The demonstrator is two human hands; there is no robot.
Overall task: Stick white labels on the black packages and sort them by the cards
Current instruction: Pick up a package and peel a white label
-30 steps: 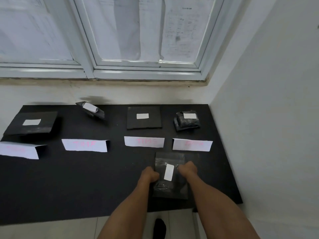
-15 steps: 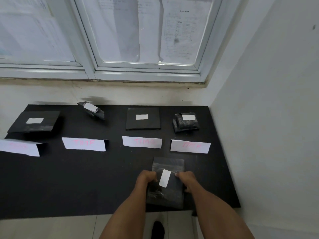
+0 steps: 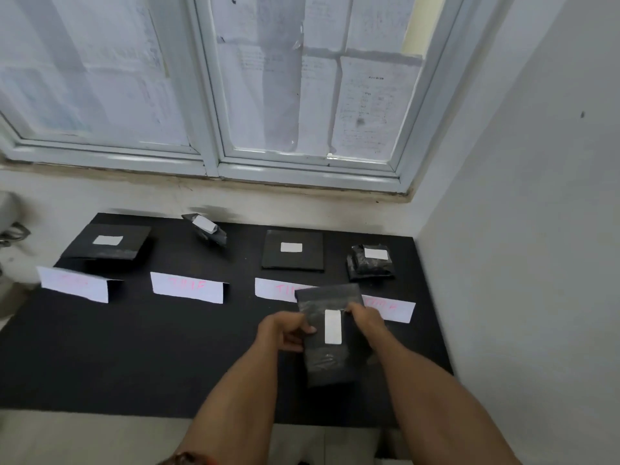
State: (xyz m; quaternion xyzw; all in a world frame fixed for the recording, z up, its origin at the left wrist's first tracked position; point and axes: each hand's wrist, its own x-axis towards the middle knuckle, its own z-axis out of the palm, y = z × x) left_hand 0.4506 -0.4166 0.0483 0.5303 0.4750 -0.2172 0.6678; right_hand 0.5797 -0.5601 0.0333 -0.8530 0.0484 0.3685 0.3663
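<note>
Both hands are holding a black package up over the black mat. The left hand is gripping its left edge, thumb on the front face. The right hand is pinching its upper right edge. Between the two grips a plain white label is sitting lengthwise on the package.

Just beyond the grip, the package's top is covering part of the third card and the left end of the fourth card. Their pink writing is starting with "T"; the rest is blurring. Left of the grip, the second card is showing something like "TMIF", and the first card is unreadable.

Farther beyond the grip, four labelled packages are lying behind the cards: a crumpled bundle, a square flat pack, a small tilted packet and a wide flat pack.
</note>
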